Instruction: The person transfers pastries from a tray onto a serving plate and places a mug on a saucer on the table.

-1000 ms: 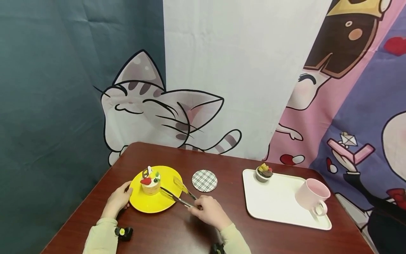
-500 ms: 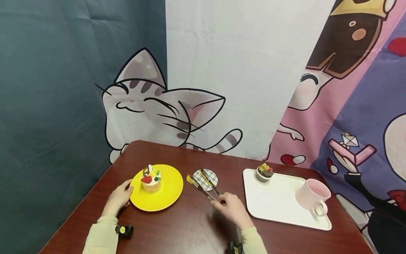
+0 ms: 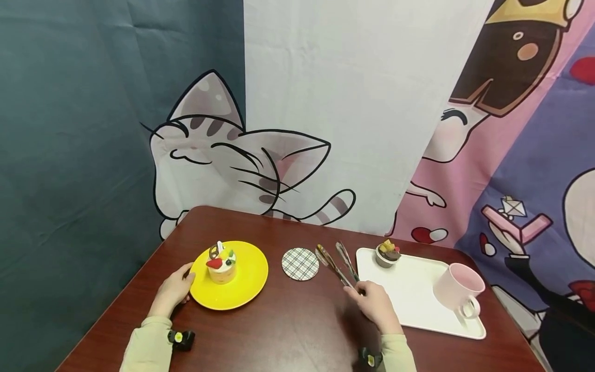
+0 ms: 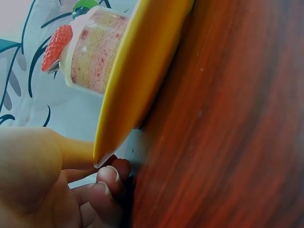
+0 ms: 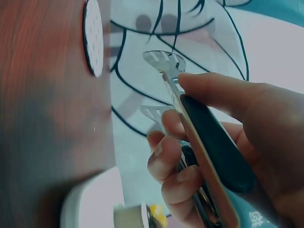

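Observation:
My left hand (image 3: 171,290) holds the left rim of a round yellow plate (image 3: 248,284); in the left wrist view the thumb lies over the rim (image 4: 105,151) and the fingertips curl below it. A small layered cup cake (image 3: 222,273) topped with a strawberry stands upright on the plate. My right hand (image 3: 375,306) grips a pair of serving tongs (image 3: 333,266) in mid-table, by the white tray's left edge. The tongs' slotted ends are spread, with nothing between them. In the right wrist view, thumb and fingers wrap the dark green handle (image 5: 213,147).
A round checked coaster (image 3: 300,264) lies between plate and tongs. On the right is a white tray (image 3: 404,299), bearing a chocolate-coloured dessert cup (image 3: 386,256) at its back left corner and a pink mug (image 3: 453,287) at its right. A printed cloth hangs behind the table (image 3: 279,330).
My right hand has carried the tongs rightward from over the plate, past the coaster, to beside the tray. My left hand, the plate and the cake have stayed in place.

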`<state>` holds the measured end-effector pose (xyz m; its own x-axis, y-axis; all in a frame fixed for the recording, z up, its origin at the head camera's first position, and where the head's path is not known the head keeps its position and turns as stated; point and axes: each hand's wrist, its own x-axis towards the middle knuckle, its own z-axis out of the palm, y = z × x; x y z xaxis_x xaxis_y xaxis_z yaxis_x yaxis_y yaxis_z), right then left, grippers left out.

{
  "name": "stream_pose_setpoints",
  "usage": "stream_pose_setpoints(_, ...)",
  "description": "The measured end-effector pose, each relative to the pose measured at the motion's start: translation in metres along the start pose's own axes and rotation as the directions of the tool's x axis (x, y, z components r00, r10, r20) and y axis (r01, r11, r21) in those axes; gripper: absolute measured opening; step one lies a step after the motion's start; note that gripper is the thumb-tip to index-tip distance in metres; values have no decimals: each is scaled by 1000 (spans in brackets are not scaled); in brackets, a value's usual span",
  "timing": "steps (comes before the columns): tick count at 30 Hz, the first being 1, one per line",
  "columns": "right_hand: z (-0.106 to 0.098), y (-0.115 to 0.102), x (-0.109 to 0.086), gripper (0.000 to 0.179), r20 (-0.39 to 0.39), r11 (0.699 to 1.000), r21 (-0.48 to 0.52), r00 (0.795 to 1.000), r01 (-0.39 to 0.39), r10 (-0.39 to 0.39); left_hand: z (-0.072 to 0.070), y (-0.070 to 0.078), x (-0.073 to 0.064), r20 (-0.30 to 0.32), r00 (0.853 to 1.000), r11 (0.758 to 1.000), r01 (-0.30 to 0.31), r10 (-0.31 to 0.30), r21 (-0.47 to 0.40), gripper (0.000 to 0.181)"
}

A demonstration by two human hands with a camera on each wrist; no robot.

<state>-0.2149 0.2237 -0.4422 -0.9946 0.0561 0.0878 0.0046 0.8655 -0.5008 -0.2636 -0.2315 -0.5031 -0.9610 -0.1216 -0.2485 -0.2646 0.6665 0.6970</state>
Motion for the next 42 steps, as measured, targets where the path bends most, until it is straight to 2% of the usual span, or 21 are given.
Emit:
stream_pose_setpoints(8,-21,23,6,33,9,996,-65,999,-53,53,0,-1,-2,-1,1000,1000,13,-13,-13,52)
stream_pose_setpoints(19,-43,57,-5,34,-65,982,-98,986,-160,154,0,-5,-4,-1,1000,1000,19,-19,2,53)
stream_pose_setpoints(29,-49,68,-10,33,-91,977,-114,981,-180,170,0,-5,-4,-4,1000,1000,25,-25,-3,54)
stream_pose_setpoints(37,-55,72,-14,33,-119,977,-101,977,-187,175,-2,1,-3,-2,1000,1000,5,-5,8,52)
stream_pose_setpoints(42,-58,79,-19,35,-103,973,-84,973,-213,205,-2,2,-2,1,1000,1000,2,-2,19,51)
